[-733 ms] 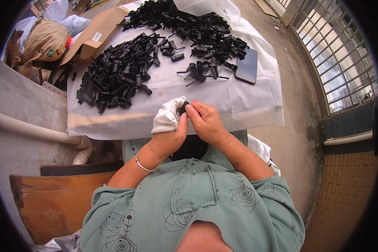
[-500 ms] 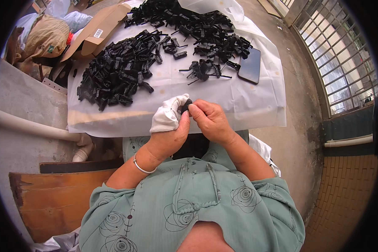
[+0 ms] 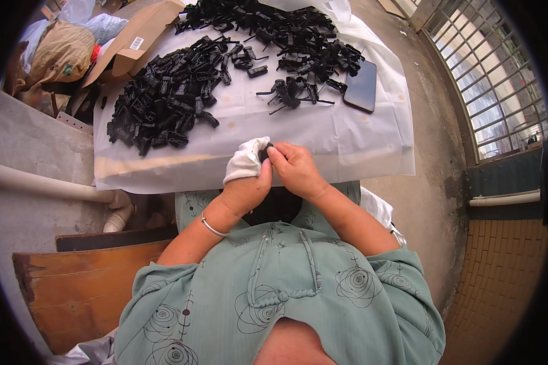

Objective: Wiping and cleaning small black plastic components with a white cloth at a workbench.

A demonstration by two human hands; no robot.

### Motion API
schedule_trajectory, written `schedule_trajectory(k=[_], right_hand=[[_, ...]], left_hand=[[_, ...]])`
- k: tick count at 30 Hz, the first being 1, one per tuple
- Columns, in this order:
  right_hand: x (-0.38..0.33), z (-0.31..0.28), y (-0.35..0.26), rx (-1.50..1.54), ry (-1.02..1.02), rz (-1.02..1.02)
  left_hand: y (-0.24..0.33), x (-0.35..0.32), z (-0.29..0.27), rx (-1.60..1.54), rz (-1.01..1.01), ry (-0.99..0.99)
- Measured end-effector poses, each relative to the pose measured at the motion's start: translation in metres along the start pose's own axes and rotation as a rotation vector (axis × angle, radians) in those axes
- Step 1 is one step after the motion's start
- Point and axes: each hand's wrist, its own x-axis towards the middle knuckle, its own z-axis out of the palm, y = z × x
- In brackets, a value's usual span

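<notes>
At the table's front edge, my left hand, its fingers wrapped in white cloth, grips a small black plastic part. Against the same part my right hand presses its bare, bent thumb and fingers from the right. Most of the part is hidden between the hands, so its exact kind cannot be made out. Beyond my left hand lies a heap of black plastic clips. Farther back and to the right spreads another heap of black pieces with thin stems. A small cluster of stemmed pieces lies nearer.
White sheeting covers the table. A dark phone rests at its right side. An opened cardboard box and stuffed bags stand at the far left. A pale pipe runs along the left wall; a barred window is at right.
The view has shifted slightly, so the table sits a little higher in the picture. Both hands stay together on the black part, with only slight movement.
</notes>
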Motion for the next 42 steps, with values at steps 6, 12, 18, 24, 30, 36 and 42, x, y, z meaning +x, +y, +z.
schedule_trajectory(k=[6,12,18,24,30,36,42], right_hand=[[0.009,-0.013,0.011,0.0,-0.021,0.06],[0.02,-0.022,0.004,-0.254,-0.096,0.128],[0.027,-0.027,0.005,-0.25,-0.225,0.213],[0.03,-0.029,-0.002,-0.297,-0.295,0.239],[0.03,-0.029,-0.002,-0.268,-0.313,0.285],[0.028,-0.03,-0.001,-0.238,-0.347,0.297],[0.032,-0.026,-0.012,-0.345,-0.325,0.337]], left_hand=[[-0.013,0.012,-0.004,-0.922,-0.814,-0.205],[-0.005,0.007,0.002,-0.633,-0.748,-0.278],[-0.008,0.006,0.004,-0.521,-0.803,-0.378],[-0.012,-0.002,0.013,-0.522,-0.6,-0.201],[-0.016,-0.006,0.016,-0.512,-0.482,-0.144],[-0.011,-0.004,0.011,-0.444,-0.448,-0.16],[-0.012,-0.005,0.013,-0.376,-0.375,-0.11]])
